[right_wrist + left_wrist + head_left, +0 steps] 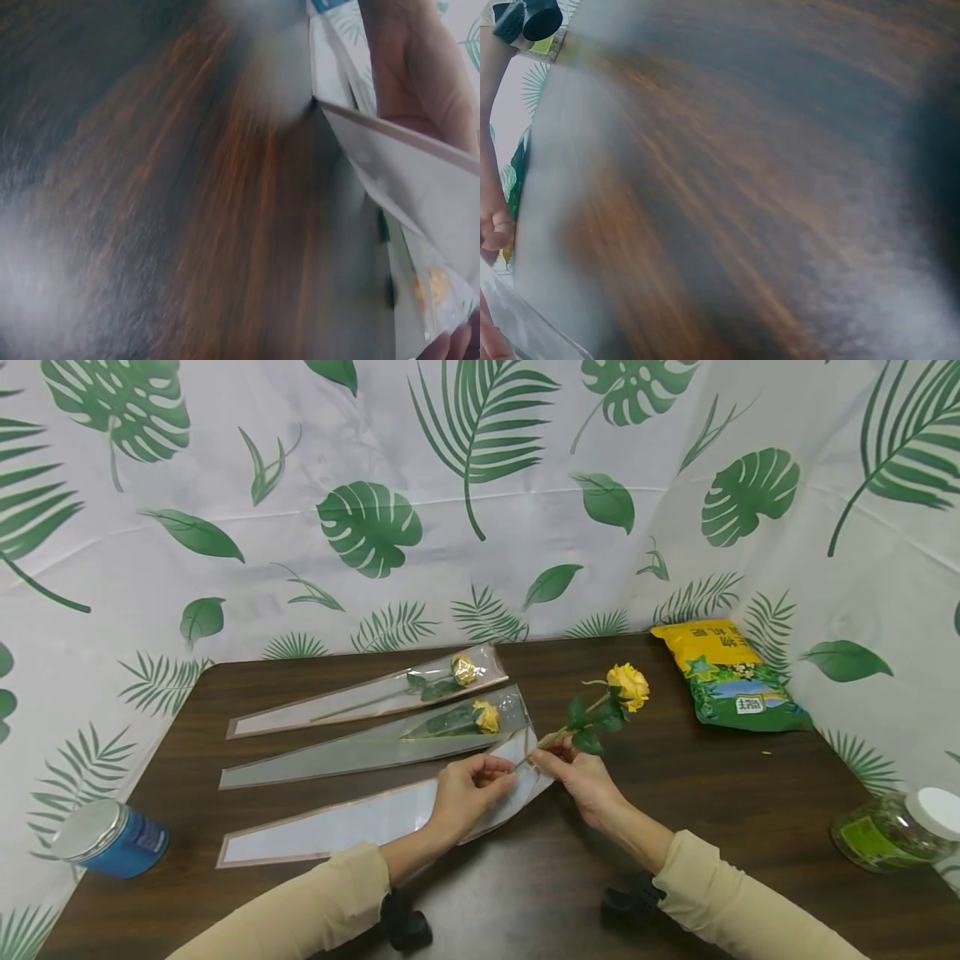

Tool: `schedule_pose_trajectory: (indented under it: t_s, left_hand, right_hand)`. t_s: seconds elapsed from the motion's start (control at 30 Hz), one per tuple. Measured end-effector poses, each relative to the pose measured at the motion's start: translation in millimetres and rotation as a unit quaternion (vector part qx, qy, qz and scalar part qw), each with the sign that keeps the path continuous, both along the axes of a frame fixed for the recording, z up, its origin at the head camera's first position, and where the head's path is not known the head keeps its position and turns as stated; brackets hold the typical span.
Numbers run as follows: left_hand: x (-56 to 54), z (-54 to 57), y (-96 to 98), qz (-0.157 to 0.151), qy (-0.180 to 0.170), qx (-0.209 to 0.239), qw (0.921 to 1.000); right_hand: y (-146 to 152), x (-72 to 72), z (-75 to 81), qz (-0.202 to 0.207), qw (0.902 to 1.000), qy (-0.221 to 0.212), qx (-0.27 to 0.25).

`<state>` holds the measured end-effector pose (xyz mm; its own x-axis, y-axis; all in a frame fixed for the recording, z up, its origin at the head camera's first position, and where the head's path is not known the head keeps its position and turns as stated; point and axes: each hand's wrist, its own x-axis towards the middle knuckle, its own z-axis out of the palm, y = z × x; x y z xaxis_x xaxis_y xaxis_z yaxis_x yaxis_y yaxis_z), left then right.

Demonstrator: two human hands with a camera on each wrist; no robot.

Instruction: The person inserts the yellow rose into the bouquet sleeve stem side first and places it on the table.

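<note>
A yellow artificial rose (628, 687) with green leaves slants over the wide end of a clear, white-backed flower sleeve (337, 827) lying nearest me. With finger and thumb, my left hand (468, 793) pinches the lower stem over the sleeve. My right hand (588, 781) pinches the stem farther up, below the leaves, close to the sleeve's mouth. In the right wrist view the sleeve's open edge (420, 180) lifts off the table, and right fingertips (454, 345) show at the corner. The stem's lower tip is hard to make out.
Behind lie two more sleeves, a grey-green one (300, 764) and a white one (277, 720), each with a yellow rose inside. A blue can (123, 843) stands left. At right are a yellow-green bag (735, 677) and a white-lidded jar (885, 831). A leaf-print cloth (525, 510) hangs behind.
</note>
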<state>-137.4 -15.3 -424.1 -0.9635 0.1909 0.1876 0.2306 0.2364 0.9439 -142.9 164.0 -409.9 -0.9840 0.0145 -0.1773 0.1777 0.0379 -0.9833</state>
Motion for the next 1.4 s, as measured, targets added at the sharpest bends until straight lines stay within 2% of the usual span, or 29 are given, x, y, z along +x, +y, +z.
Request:
schedule_pose_trajectory:
  t_s: [0.17, 0.37, 0.67, 0.83, 0.97, 1.17, 1.4]
  left_hand:
    - [0.7, -2.4, -1.0, 0.004, -0.015, 0.013, 0.9998]
    - [1.6, -4.0, -0.9, 0.006, -0.023, 0.006, 0.9997]
    - [2.0, -5.6, 0.0, 0.002, -0.024, -0.005, 0.9997]
    - [4.1, -5.7, 0.8, -0.006, -0.027, 0.0, 0.9996]
    - [4.7, -5.6, 1.2, -0.009, -0.025, 0.003, 0.9996]
    - [3.1, -0.6, 0.1, -0.001, -0.02, -0.006, 0.9998]
    - [-1.1, 5.5, 0.3, 0.002, -0.006, -0.012, 0.9999]
  right_hand:
    - [4, -0.4, -4.2, -0.014, 0.9985, 0.029, -0.045]
    - [13, -3.4, -2.8, -0.006, 0.9947, 0.079, -0.066]
    - [19, -11.1, 5.4, -0.045, 0.9929, 0.071, -0.085]
    - [18, -14.8, 8.3, -0.078, 0.988, 0.061, -0.119]
    - [17, -15.2, 10.5, -0.089, 0.9838, 0.059, -0.144]
    - [20, -12.9, 12.9, -0.065, 0.9848, 0.065, -0.148]
    - [24, -8.0, 16.0, -0.02, 0.9898, 0.069, -0.122]
